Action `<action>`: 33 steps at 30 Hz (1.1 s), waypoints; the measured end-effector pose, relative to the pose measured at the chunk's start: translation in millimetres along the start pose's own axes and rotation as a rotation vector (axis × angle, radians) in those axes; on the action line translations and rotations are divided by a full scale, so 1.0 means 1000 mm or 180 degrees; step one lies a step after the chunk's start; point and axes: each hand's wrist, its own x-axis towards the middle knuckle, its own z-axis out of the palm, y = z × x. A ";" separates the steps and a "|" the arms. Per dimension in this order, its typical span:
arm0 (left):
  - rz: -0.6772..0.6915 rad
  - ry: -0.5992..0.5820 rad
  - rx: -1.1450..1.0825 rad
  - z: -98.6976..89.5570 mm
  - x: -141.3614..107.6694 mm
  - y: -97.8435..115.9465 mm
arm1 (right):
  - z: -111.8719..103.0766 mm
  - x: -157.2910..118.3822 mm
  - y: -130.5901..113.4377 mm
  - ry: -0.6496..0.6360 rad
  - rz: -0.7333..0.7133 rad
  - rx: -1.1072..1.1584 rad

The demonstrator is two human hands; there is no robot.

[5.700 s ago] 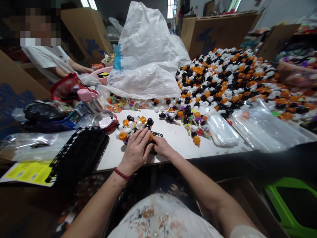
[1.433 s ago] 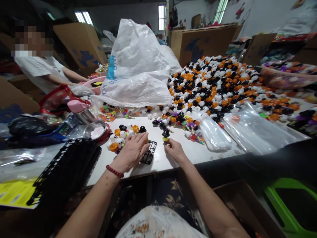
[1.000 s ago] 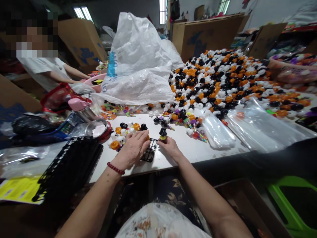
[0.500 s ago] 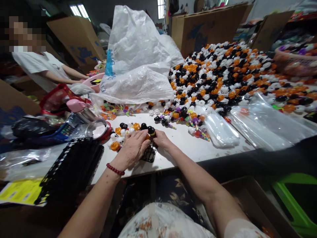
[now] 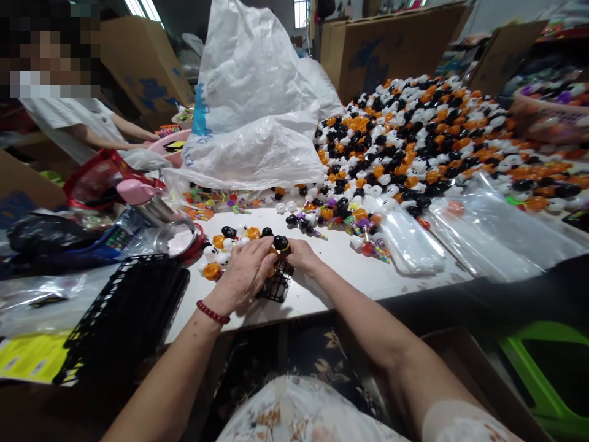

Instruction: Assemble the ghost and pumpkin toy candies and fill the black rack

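Observation:
A small black grid tray lies near the table's front edge, its far part covered by my hands. My left hand, with a dark red bead bracelet at the wrist, curves over the tray with its fingers closed. What its fingertips grip is hidden. My right hand pinches a shiny black toy head with a yellowish band at the tray's far right. Left of the tray sits a cluster of small plastic heads: an orange pumpkin, white skulls and a black one.
A big heap of orange, black and white heads fills the back right. Clear plastic bags lie before it. Stacked black grid trays and a pink-lidded flask stand left. Behind a white sack, a person works.
My hands stay at the tray with only slight finger shifts. The view has turned a little, and the person at the left leans slightly differently.

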 end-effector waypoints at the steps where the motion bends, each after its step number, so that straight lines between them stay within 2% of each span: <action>1: -0.0039 0.0024 -0.0021 -0.001 0.003 -0.002 | 0.000 0.001 0.001 -0.0012 -0.0008 0.0004; 5: -0.0020 -0.0098 0.0066 -0.002 0.017 -0.010 | 0.005 -0.001 0.004 0.0030 -0.0103 0.0008; 11: 0.0037 -0.0411 0.0208 0.003 0.023 -0.016 | 0.013 -0.007 0.003 0.0280 -0.0210 -0.0441; 16: 0.0041 -0.0379 0.0198 -0.004 0.026 -0.012 | 0.019 -0.005 0.006 0.0251 -0.0347 -0.0537; 19: 0.0153 -0.0459 0.0246 -0.009 0.031 -0.007 | 0.026 -0.003 0.010 0.0219 -0.0243 -0.0684; 22: 0.0310 -0.0570 0.0288 -0.006 0.033 -0.007 | 0.031 -0.002 0.012 0.0245 -0.0161 -0.0956; 26: 0.0435 -0.0526 0.0334 0.007 0.037 -0.020 | 0.031 -0.002 0.010 0.0432 -0.0176 -0.1338; 29: 0.0360 -0.0485 0.0350 0.008 0.040 -0.023 | 0.029 -0.004 0.004 0.0414 -0.0112 -0.1390; 31: 0.0264 -0.0254 0.0393 0.001 0.034 -0.015 | 0.028 -0.010 0.002 0.0391 -0.0236 -0.1291; 33: 0.0269 0.0070 0.0426 -0.010 0.018 0.002 | 0.025 -0.025 0.006 0.0534 -0.0503 -0.1102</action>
